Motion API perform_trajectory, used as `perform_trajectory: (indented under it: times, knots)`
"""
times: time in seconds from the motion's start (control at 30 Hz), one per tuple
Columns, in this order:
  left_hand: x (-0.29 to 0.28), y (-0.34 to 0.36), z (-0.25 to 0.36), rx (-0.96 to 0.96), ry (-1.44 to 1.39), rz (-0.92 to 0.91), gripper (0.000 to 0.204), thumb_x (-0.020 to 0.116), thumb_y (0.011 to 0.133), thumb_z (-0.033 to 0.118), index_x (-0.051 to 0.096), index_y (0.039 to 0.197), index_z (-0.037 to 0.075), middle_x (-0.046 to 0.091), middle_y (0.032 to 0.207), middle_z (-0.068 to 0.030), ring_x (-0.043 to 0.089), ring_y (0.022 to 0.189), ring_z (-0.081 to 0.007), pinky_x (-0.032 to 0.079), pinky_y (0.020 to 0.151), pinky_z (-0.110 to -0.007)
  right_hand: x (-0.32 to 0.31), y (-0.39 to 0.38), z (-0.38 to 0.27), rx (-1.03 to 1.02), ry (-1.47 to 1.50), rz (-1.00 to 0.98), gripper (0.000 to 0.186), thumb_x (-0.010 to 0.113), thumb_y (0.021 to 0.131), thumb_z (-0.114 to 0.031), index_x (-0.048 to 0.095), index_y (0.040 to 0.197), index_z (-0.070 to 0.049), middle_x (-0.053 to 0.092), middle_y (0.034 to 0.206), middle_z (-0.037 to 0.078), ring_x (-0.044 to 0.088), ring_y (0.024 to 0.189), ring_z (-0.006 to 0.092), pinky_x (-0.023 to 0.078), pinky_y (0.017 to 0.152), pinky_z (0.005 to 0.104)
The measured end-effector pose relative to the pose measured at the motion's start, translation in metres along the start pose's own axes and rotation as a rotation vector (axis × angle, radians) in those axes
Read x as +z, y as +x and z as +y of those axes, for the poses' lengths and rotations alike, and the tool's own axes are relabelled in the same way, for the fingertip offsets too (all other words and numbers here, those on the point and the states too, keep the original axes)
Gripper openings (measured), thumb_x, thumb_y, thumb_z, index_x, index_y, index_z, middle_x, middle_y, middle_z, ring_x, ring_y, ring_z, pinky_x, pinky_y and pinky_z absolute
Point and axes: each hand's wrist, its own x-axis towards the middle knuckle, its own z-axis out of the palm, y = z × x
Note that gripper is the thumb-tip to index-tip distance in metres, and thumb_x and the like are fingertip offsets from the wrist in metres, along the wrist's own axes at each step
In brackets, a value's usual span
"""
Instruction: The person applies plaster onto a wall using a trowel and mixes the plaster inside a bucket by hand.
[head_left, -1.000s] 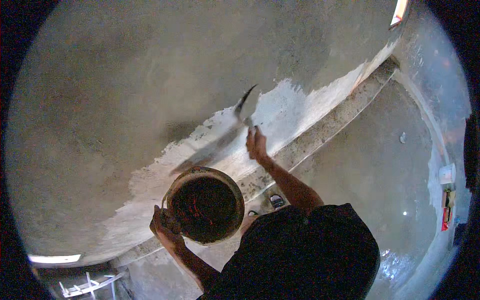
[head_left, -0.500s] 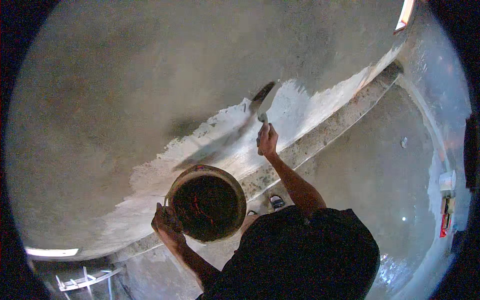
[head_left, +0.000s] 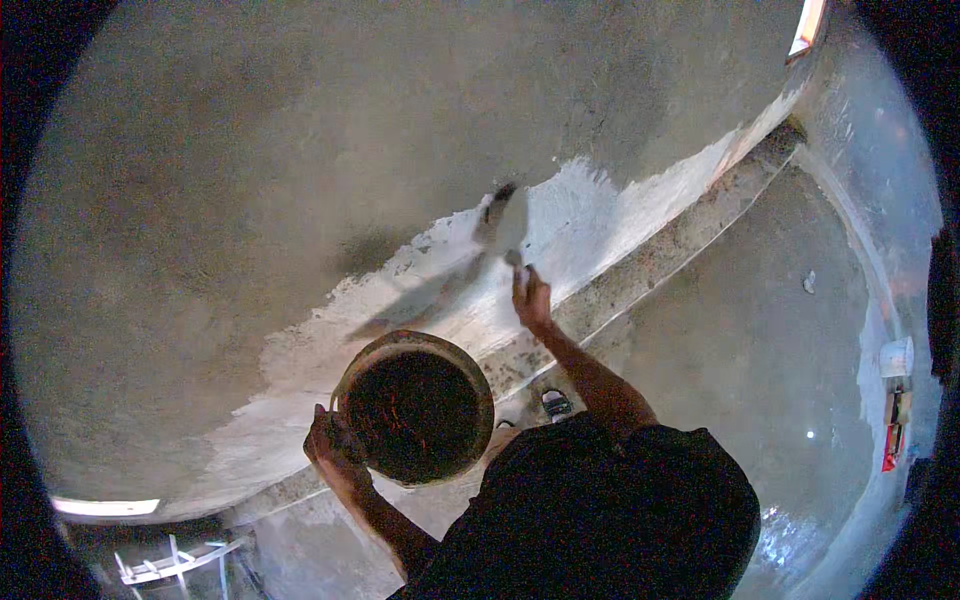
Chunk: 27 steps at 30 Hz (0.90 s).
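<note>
My left hand [head_left: 335, 448] grips the side of a round, deep pan [head_left: 402, 342], whose inside is too dark to make out its contents. Closed around the handle of a trowel [head_left: 512, 222] is my right hand [head_left: 532, 298], out in front of me to the right of the pan. The trowel's blade is blurred and points up over a pale, whitish band [head_left: 580, 215] along the lower part of a grey wall [head_left: 250, 180]. Whether the blade touches the wall I cannot tell. A shadow falls across the band below the blade.
A low, speckled ledge [head_left: 650, 265] runs along the wall's foot. My sandalled foot [head_left: 555, 402] is on the floor [head_left: 740, 310] beside it. A whitish bucket [head_left: 897, 357] and a red object [head_left: 892, 447] are at far right, a pale wooden frame [head_left: 180, 567] at lower left.
My right hand has come slightly down and left with the trowel, and its blade has swung to a more upright angle. My left hand and the pan have stayed nearly still.
</note>
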Motion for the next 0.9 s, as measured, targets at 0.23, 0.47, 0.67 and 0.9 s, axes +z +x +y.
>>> perform_trajectory:
  times: [0.23,0.47,0.67,0.9]
  knots:
    - [-0.001,0.004,-0.018,0.481,0.287,0.083,0.031,0.047,0.084,0.027,0.050,0.061,0.006,0.041,0.055,0.0009,0.037,0.050,-0.0087,0.027,0.043,-0.023,0.011,0.048,-0.032,0.577,0.728,-0.024,0.027,0.044,0.088,-0.033,0.044,0.081,-0.008,0.041,0.048,-0.001,0.036,0.034,0.0069,0.028,0.030,0.0242]
    - [-0.003,0.003,-0.008,-0.167,-0.204,0.001,0.032,0.049,0.083,0.030,0.048,0.058,0.009,0.039,0.053,0.0026,0.036,0.047,-0.0080,0.027,0.043,-0.024,0.015,-0.004,-0.075,-0.028,0.136,-0.281,0.025,0.051,0.082,-0.024,0.046,0.085,0.000,0.051,0.056,0.021,0.053,0.054,0.0405,0.040,0.048,0.0458]
    - [0.009,-0.007,0.008,-0.105,-0.088,-0.046,0.033,0.048,0.083,0.029,0.046,0.057,0.009,0.038,0.051,0.0036,0.035,0.045,-0.0075,0.028,0.043,-0.024,-0.007,0.027,0.004,0.063,0.037,-0.015,0.033,0.047,0.086,-0.029,0.048,0.083,0.004,0.043,0.044,0.006,0.041,0.035,0.0102,0.032,0.033,0.0273]
    - [0.015,-0.003,-0.013,0.194,-0.029,0.061,0.031,0.051,0.082,0.027,0.047,0.058,0.008,0.041,0.053,0.0026,0.037,0.048,-0.0080,0.031,0.044,-0.025,0.021,0.045,-0.024,0.419,0.414,-0.058,0.038,0.047,0.087,-0.031,0.044,0.105,0.002,0.041,0.047,-0.001,0.037,0.035,0.0068,0.031,0.031,0.0236]
